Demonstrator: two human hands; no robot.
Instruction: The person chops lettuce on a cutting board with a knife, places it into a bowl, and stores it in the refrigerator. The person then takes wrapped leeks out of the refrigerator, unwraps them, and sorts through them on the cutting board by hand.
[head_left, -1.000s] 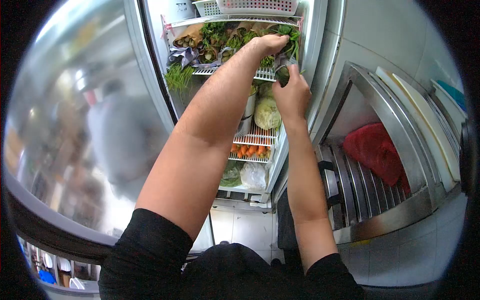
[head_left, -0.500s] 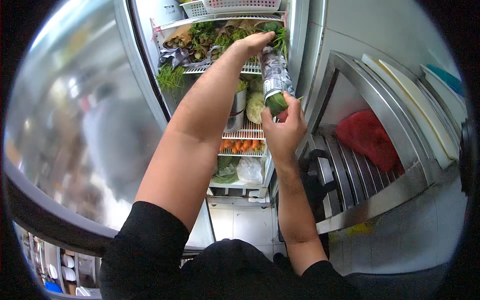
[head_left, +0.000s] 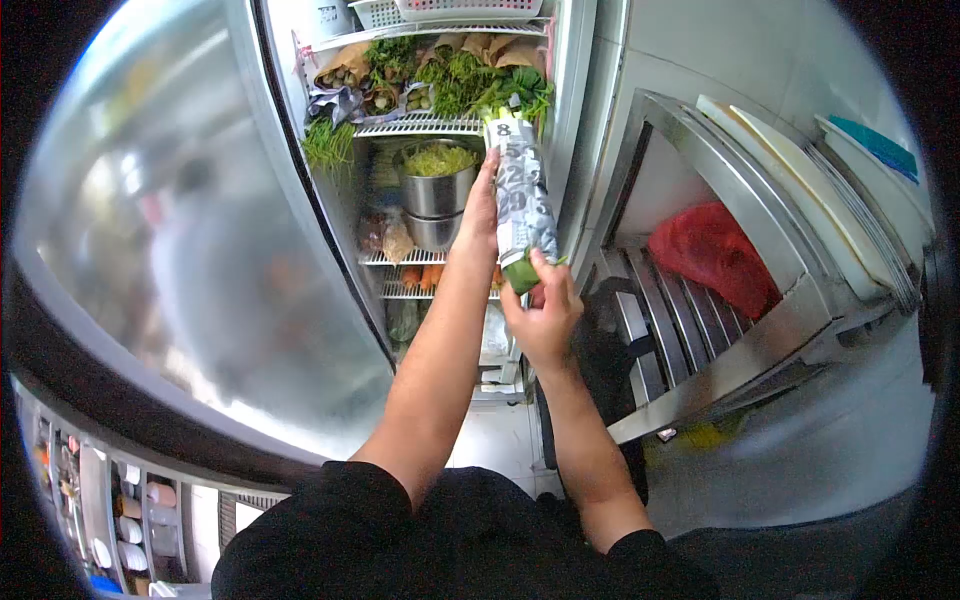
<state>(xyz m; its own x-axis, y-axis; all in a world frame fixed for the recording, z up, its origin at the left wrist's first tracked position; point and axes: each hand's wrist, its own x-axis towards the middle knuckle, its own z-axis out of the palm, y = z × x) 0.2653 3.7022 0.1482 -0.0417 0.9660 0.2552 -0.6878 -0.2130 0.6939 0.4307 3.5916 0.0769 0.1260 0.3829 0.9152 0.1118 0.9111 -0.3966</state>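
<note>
In front of the open fridge I hold a long bundle of greens wrapped in printed paper (head_left: 522, 195). Large numbers show on the wrapping. Leafy tops (head_left: 520, 98) are at its far end, and a green leaf (head_left: 520, 275) sticks out at the near end. My left hand (head_left: 481, 212) grips the bundle from its left side, with its fingers mostly hidden underneath. At the near end, my right hand (head_left: 547, 312) pinches around the leaf and the paper's edge.
Paper-wrapped herbs (head_left: 400, 80) fill the upper shelf. Below are a steel pot (head_left: 437, 200) of shredded greens and carrots (head_left: 422, 277). The fridge door (head_left: 200, 220) stands open at left. A metal rack (head_left: 745, 375) with a red cloth (head_left: 712, 258) is at right.
The bundle has come away from the upper shelf, nearer to me. My left hand has moved from its far end down to its left side; my right hand stays at the near end.
</note>
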